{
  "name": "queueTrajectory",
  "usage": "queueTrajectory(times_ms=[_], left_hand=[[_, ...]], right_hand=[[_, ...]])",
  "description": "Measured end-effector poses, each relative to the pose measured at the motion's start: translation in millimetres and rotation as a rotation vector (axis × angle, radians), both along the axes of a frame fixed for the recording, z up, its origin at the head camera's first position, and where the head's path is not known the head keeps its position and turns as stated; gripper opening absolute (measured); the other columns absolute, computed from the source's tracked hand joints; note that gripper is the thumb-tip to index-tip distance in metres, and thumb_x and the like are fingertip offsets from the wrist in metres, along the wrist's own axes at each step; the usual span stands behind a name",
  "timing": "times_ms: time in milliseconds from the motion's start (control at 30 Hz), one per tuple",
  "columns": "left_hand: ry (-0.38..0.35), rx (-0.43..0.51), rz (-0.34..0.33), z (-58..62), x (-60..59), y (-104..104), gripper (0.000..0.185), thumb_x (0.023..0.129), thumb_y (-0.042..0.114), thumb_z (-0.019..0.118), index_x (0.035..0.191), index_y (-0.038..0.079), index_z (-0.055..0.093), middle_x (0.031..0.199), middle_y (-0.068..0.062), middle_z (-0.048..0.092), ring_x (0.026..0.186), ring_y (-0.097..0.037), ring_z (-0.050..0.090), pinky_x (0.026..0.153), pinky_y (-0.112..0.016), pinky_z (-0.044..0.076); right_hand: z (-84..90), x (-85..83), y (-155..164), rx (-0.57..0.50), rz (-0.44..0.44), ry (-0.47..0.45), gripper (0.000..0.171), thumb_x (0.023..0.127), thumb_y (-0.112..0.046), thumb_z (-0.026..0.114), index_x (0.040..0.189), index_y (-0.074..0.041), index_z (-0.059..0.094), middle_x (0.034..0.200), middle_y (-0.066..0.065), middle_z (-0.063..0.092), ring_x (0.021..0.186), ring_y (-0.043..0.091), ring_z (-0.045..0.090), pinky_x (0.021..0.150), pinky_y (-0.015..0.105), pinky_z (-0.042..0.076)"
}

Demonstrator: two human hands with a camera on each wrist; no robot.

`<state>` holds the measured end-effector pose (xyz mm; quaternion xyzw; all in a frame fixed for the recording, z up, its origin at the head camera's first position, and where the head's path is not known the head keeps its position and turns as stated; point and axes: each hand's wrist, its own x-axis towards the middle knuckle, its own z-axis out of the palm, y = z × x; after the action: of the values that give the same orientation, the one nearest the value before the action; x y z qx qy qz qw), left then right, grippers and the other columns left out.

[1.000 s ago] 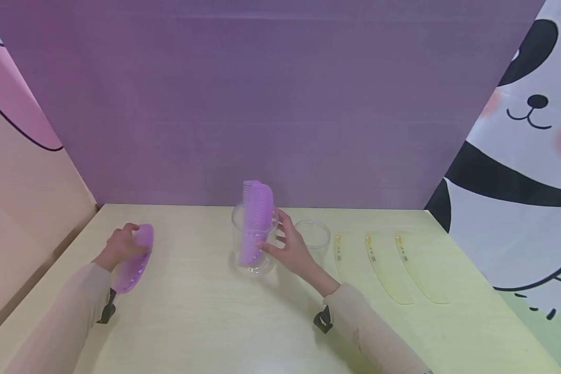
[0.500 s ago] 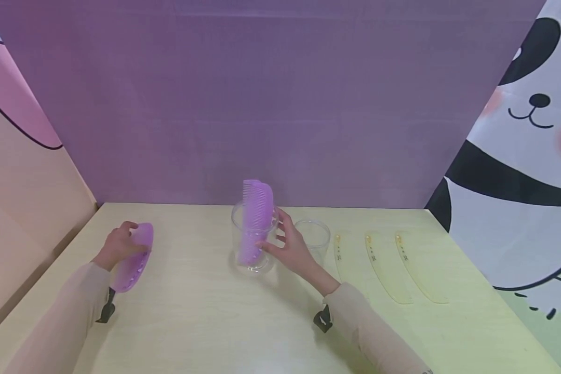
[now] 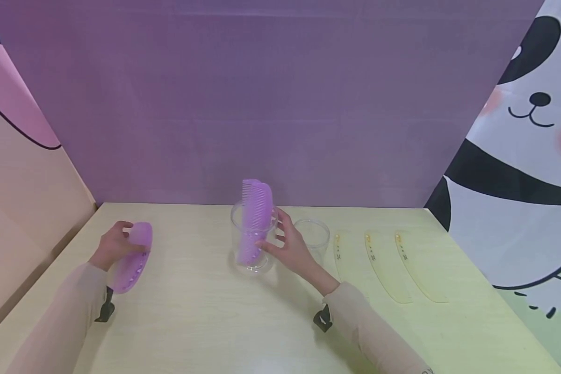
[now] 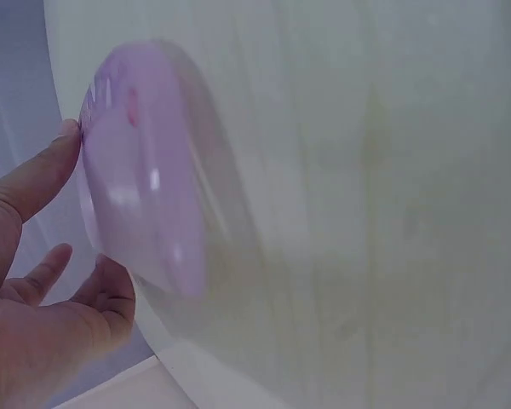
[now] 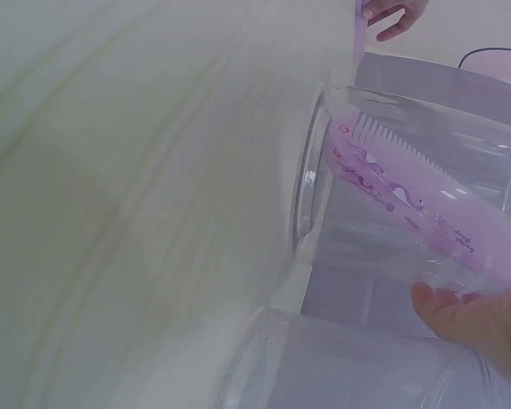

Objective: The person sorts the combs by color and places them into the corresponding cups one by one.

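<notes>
On the left of the table, my left hand [image 3: 114,246] holds a glossy purple comb [image 3: 130,272] by its edges. The left wrist view shows the thumb on one edge of this comb [image 4: 145,183] and curled fingertips at the opposite edge. At the middle, my right hand [image 3: 291,250] grips the right side of a clear plastic cup [image 3: 236,236], thumb in front and fingers behind. Inside that cup lean purple combs [image 3: 259,208], overlapping, their toothed upper parts above the rim. From the right wrist, a printed pattern shows on a comb [image 5: 409,192] through the cup wall.
A second clear cup [image 3: 314,222] stands just right of the held one, partly behind the right hand. Farther right, three translucent yellowish curved combs [image 3: 388,275] lie in a row on the pale table [image 3: 191,322]. A purple backdrop [image 3: 280,104] rises behind the table.
</notes>
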<state>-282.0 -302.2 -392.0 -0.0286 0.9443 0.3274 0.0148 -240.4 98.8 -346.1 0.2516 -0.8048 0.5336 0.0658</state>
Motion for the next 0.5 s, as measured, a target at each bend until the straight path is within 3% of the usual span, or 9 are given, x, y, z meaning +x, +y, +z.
queueTrajectory(times_ms=[500], left_hand=[[0.014, 0.043, 0.078, -1.5, -4.0, -3.1, 0.08, 0.075, 0.021, 0.069, 0.131, -0.015, 0.024, 0.123, -0.04, 0.041, 0.105, -0.05, 0.048, 0.083, -0.055, 0.047]], right_hand=[[-0.4, 0.3, -0.1, -0.004, 0.001, 0.006, 0.077, 0.079, -0.005, 0.068, 0.14, 0.003, 0.021, 0.142, 0.025, 0.032, 0.126, 0.044, 0.037, 0.097, 0.054, 0.041]])
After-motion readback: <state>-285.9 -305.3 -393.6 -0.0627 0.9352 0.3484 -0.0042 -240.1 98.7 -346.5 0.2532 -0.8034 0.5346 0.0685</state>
